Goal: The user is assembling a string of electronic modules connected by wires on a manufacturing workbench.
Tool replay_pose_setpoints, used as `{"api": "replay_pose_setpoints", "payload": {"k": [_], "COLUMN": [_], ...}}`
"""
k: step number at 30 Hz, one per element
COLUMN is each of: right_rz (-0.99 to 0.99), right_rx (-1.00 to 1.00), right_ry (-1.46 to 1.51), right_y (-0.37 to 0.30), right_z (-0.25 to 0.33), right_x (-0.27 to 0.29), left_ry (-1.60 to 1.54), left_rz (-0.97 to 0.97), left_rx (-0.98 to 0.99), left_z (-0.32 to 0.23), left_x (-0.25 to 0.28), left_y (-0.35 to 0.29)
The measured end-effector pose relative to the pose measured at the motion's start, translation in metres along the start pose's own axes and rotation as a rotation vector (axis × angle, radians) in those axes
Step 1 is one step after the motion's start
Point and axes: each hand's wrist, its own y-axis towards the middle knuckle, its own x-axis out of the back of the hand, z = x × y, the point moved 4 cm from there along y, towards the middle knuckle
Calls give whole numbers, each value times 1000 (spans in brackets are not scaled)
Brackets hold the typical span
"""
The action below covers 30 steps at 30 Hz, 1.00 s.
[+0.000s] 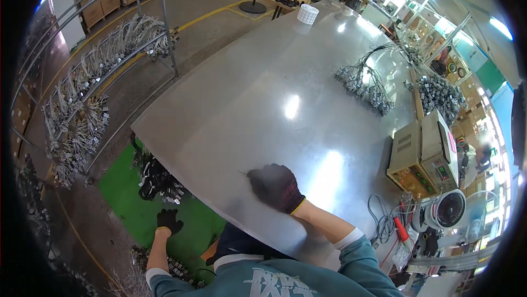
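Note:
My right hand (276, 188), in a dark knitted glove with a yellow cuff, rests on the bare metal tabletop (236, 105) close to the near edge. Its fingers are curled in. A short thin dark strand (242, 173) sticks out beside the fingertips, and the rest of it is hidden. My left hand (170, 221), gloved the same way, hangs below the table's edge over a green floor mat (123, 187). Its fingers are apart and nothing shows in them. Just beyond it lies a heap of black cables (156, 179) with metal connectors, partly under the table.
Bundled cables (365, 85) lie on the table's far right part, and a white basket (308, 14) stands at the far end. Power supply units (422, 157) and a red-handled tool (401, 229) are on the right. A metal rack (169, 39) hung with cables stands left.

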Motion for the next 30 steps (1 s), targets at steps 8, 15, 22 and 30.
{"api": "replay_pose_setpoints", "payload": {"k": [8, 15, 22, 30], "right_rz": [-10, 65, 66, -147], "right_rx": [11, 20, 125, 261], "right_ry": [49, 76, -49, 58], "right_y": [13, 33, 92, 136], "right_z": [-5, 6, 14, 36], "right_x": [-2, -31, -34, -52], "left_ry": [-221, -149, -100, -427], "left_rz": [-50, 381, 243, -459], "left_rx": [195, 302, 325, 574], "left_z": [38, 78, 60, 99], "left_x": [-39, -113, -99, -74], "left_y": [15, -14, 1, -32]}}
